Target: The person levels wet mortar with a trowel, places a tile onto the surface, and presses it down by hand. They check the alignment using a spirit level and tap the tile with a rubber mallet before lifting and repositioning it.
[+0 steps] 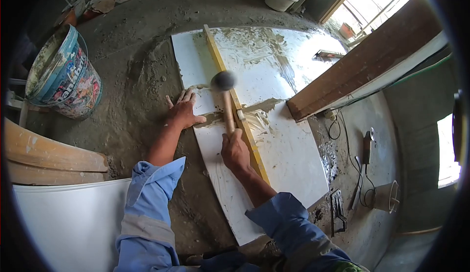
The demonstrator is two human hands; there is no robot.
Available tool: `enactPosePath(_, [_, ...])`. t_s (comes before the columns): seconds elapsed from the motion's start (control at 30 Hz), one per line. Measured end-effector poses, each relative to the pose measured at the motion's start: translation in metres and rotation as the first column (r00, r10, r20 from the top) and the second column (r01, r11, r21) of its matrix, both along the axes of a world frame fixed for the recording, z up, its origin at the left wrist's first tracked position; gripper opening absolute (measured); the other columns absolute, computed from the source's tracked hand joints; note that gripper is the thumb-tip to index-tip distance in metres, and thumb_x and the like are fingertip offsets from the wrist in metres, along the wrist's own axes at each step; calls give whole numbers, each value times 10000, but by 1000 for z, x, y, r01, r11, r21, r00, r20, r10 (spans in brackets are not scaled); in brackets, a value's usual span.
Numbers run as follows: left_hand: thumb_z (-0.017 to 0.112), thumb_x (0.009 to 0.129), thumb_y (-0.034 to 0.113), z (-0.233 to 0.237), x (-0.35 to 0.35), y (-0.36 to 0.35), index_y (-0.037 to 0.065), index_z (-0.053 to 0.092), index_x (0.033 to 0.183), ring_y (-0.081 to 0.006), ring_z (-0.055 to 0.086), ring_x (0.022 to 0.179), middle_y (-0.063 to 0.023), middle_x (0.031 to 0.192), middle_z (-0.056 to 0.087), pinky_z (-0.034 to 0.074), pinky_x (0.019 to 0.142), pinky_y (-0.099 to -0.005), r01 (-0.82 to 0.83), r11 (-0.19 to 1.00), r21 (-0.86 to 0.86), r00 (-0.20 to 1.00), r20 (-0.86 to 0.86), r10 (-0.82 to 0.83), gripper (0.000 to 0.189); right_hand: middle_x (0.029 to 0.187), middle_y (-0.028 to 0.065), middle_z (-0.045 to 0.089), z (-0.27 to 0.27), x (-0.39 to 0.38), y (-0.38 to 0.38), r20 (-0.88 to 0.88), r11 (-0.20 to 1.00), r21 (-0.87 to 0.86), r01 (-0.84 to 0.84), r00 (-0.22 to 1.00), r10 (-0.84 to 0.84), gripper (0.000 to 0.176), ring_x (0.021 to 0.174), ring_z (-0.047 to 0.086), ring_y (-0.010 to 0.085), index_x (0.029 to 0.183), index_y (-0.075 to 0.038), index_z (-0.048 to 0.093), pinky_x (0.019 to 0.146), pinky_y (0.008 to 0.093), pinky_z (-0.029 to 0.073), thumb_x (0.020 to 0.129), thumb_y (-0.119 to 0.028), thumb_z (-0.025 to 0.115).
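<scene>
My right hand (236,153) is wrapped around the wooden handle of a rubber mallet (223,81), whose black head is slightly blurred over a long yellow level (254,152). The level lies lengthwise across large white tiles, the nearer tile (293,161) and the farther ones (193,59), which are smeared with wet mortar (267,108) along the joint. My left hand (183,113) has its fingers spread at the tiles' left edge, holding nothing. Grey mortar bed surrounds the tiles on that side.
A mortar-stained paint bucket (81,83) stands at the left. Below it are curved wooden boards (54,149) and white sheets or tiles (73,213). A thick wooden post (367,59) stands at the right, with a corded power tool (367,147) and a black-framed tool (337,208) beyond.
</scene>
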State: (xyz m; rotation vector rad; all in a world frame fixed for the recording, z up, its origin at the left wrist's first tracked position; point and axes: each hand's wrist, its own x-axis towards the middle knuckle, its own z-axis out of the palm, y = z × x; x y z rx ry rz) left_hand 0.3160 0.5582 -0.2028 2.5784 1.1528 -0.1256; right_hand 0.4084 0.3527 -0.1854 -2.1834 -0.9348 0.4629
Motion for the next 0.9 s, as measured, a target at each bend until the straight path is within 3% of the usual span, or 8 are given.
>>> enactPosePath(0.07, [784,701,587,0,5,-1,92,327,1554,-226,195,1536,-48,1667,214,37,1166,-733,-10,1000,-25,1000,-2,10,1086,847,291,652,2,6,3,11,978,-208,-35,999,38,286,792,633,527,1027,-57,406,694,600,488,1016,-319,521])
enactPosePath(0.2, [779,707,595,-3,1,1,111,317,1560,-222,184,1539,-48,1665,222,39,1158,-746,0,1000,-22,999,-37,-1,1084,878,288,665,2,-4,-2,49,999,-34,-10,999,11,300,821,641,522,1041,-55,411,724,599,496,1017,-337,511])
enactPosePath(0.23, [785,696,596,-6,4,2,113,331,1555,-224,187,1538,-48,1665,221,40,1155,-749,-7,1000,-14,999,-33,6,1085,878,288,662,-1,0,-2,-29,971,-238,-16,1000,9,294,820,637,524,1045,-55,409,718,600,490,1016,-327,518])
enactPosePath(0.4, [800,693,578,7,4,-2,111,358,1542,-235,195,1536,-37,1669,207,56,1156,-749,-35,999,-19,999,-41,34,1065,894,290,671,4,-6,-6,26,999,-31,-19,999,20,302,853,643,520,1059,-53,404,753,601,491,1020,-335,505])
enactPosePath(0.5, [812,683,556,1,6,0,97,378,1533,-245,204,1534,-40,1666,216,65,1156,-748,-31,1000,-5,999,-14,31,1059,872,291,658,-2,3,-4,-21,953,-296,-69,998,66,302,836,631,527,1049,-54,403,727,600,486,1020,-337,502])
enactPosePath(0.67, [799,703,581,-1,6,0,99,347,1543,-249,187,1538,-38,1674,187,67,1163,-741,-16,999,-31,999,-47,15,1069,850,338,643,-3,-2,-8,8,998,33,-45,999,45,305,821,630,533,1049,-54,364,692,601,484,1017,-316,517])
enactPosePath(0.73, [801,702,577,-2,7,2,101,347,1543,-248,185,1538,-44,1672,194,69,1157,-747,-22,1000,-15,999,-48,21,1068,901,309,663,-11,6,-5,-37,946,-315,-82,997,74,311,838,639,520,1046,-50,403,716,590,497,1009,-332,531])
enactPosePath(0.9, [812,635,629,-3,12,-3,73,416,1506,-256,204,1532,-81,1661,220,68,1154,-750,-56,998,-4,998,-7,55,1106,802,218,628,54,7,-16,-31,997,66,-27,999,29,314,746,616,356,962,-6,494,680,470,474,1025,-310,545])
